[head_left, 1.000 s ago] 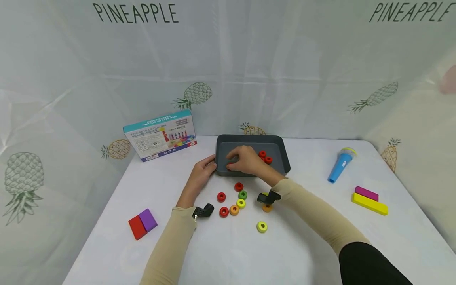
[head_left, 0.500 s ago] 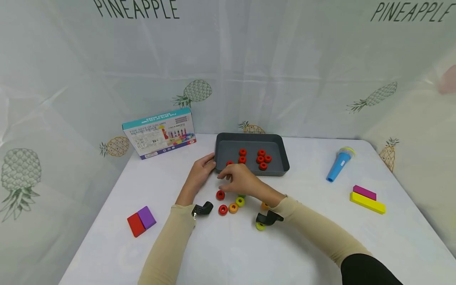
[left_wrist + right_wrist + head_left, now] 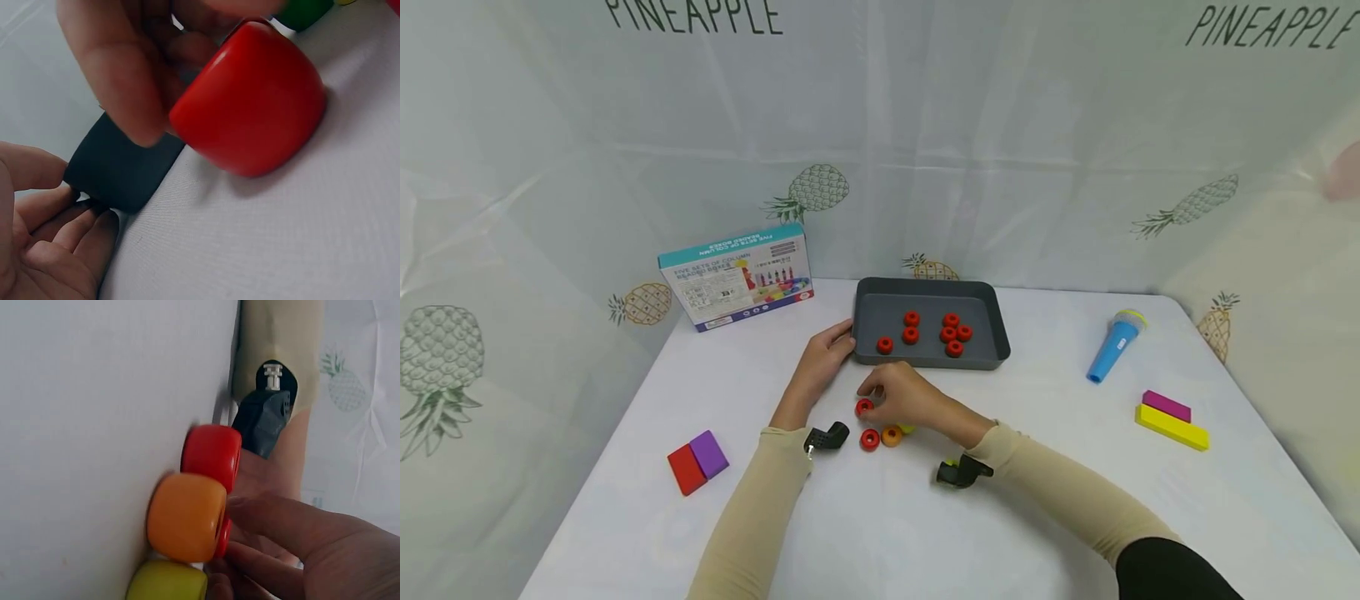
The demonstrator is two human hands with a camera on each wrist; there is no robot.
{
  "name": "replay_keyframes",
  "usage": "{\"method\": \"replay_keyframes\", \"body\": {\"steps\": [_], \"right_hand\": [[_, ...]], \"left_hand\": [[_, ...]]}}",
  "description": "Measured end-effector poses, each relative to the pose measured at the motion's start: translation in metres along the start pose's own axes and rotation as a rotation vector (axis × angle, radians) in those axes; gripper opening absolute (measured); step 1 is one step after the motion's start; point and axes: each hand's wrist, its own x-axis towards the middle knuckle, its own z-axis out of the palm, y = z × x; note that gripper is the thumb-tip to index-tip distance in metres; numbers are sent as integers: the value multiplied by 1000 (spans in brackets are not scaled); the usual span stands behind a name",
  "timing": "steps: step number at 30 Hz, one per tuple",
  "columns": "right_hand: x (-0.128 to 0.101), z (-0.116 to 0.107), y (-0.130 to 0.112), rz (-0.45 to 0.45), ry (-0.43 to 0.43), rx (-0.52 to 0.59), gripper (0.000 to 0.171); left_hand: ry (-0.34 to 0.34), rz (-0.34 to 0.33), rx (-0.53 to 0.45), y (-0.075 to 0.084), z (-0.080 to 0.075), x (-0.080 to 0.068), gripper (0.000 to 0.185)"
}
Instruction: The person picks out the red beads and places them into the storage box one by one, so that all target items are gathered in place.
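Right hand (image 3: 904, 400) is pinching a red ring (image 3: 864, 407) near the middle of the table (image 3: 1075, 517), just in front of the gray tray (image 3: 865, 354). Left hand (image 3: 824, 357) lies relaxed against the tray's left front corner. Seven red rings are in the tray so far, so most of the reds look sorted. One more red ring (image 3: 869, 440) waits beside an orange one (image 3: 892, 436); my hand probably hides others.

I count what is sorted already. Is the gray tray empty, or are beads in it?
Not empty. The tray holds seven red beads on its floor, and no other colour shows inside.
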Motion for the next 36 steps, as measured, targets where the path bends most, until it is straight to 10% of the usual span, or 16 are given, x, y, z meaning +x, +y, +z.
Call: {"method": "replay_keyframes", "body": {"steps": [18,36], "right_hand": [[1,2,7,-1,-4,37,18],[32,-72,14,106,97,54,27]], "left_hand": [[-3,-8,-17,1,-1,1,49],[-6,-24,-6,1,0,-2,50]]}}
